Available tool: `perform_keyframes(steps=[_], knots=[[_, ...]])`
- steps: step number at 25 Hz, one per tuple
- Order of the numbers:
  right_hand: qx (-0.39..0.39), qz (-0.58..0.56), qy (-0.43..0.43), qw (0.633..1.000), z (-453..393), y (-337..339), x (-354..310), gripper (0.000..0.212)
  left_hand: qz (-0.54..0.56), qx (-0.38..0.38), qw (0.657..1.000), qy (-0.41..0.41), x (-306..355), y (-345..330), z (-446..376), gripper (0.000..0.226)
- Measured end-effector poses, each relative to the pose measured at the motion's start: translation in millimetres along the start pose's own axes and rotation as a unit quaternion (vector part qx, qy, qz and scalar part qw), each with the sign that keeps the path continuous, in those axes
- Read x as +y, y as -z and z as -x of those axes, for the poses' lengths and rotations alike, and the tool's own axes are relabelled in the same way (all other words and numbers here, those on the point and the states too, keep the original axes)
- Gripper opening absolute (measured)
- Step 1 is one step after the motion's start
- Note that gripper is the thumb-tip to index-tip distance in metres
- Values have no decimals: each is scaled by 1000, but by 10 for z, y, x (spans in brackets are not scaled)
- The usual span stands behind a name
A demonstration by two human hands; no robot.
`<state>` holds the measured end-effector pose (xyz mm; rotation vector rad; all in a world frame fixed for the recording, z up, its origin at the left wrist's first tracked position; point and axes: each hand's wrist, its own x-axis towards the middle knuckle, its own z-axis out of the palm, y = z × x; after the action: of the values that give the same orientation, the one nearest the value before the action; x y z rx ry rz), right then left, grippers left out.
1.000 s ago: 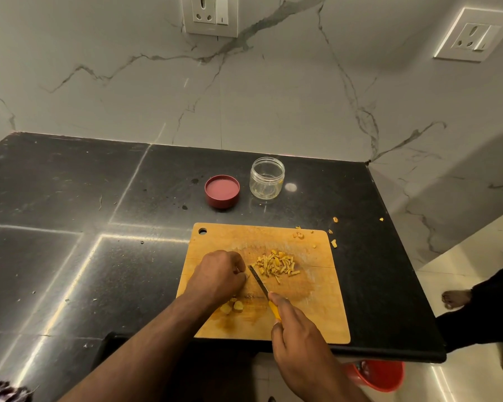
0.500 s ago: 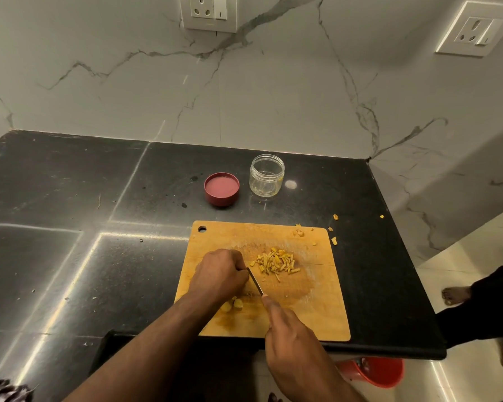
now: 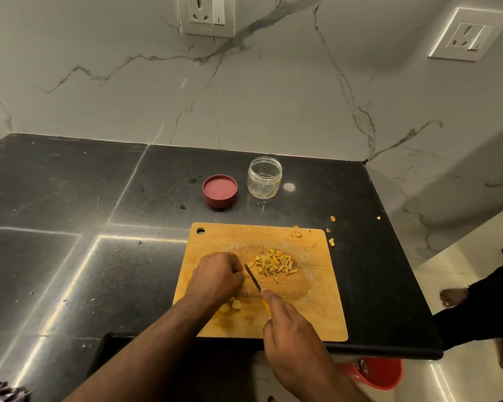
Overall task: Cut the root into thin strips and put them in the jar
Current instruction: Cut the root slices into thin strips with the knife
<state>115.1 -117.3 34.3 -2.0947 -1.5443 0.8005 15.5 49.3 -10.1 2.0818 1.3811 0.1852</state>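
My left hand (image 3: 217, 278) curls its fingers over the small, stiff, slippery root at the board's (image 3: 325, 314) 9 o'clock, while my right hand (image 3: 291, 338) grips the knife (image 3: 253, 278); pinch strips (image 3: 275, 264) lightly.

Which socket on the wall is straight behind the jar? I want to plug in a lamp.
The left wall socket, on the back wall above the jar; the other socket sits on the right-hand wall.

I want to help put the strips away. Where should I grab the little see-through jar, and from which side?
Take the small clear plastic jar round its straight side wall, just under the rim. It stands upright with its mouth open, so a grip over the top would block the opening. Coming from its right looks easiest: the round dark red lid lies close on its left, while the black countertop to its right has room.
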Motion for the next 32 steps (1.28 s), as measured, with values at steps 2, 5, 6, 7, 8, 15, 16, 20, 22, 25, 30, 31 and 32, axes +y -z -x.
perform_keyframes(steps=[2,5,6,7,8,15,16,20,22,25,30,31,32], knots=[[-6,-1,4,1000,-40,-18,-19,50,-1,-1,1000,-1,7,9,6,11],[-18,4,0,1000,-25,-34,-11,51,-1,-2,1000,-2,13,9,-8,11],[-22,5,-4,1000,4,-46,6,51,2,-4,1000,0,13,10,-14,11],[-25,6,-10,1000,45,-53,28,52,4,-7,1000,2,11,9,-18,10],[-26,6,-16,1000,91,-52,51,52,8,-10,1000,3,4,3,-23,9],[11,-5,-15,1000,157,20,29,51,-12,0,1000,-11,-7,28,7,9],[9,-5,-13,1000,127,18,11,51,-11,-1,1000,-12,-4,31,12,10],[0,1,-7,1000,-10,-12,-31,50,-4,1,1000,-5,-4,27,27,13],[-8,3,-5,1000,-35,-44,-36,50,-2,3,1000,-4,4,26,27,14],[-24,5,-9,1000,20,-84,-8,51,2,1,1000,-1,17,41,17,11],[-10,-3,-31,999,208,-34,62,51,6,-8,1000,1,-3,48,16,9],[-1,-6,-30,1000,214,-19,59,51,5,-6,1000,1,-5,49,19,9],[5,-7,-25,1000,202,-11,49,51,3,-5,1000,0,-7,54,21,9]])
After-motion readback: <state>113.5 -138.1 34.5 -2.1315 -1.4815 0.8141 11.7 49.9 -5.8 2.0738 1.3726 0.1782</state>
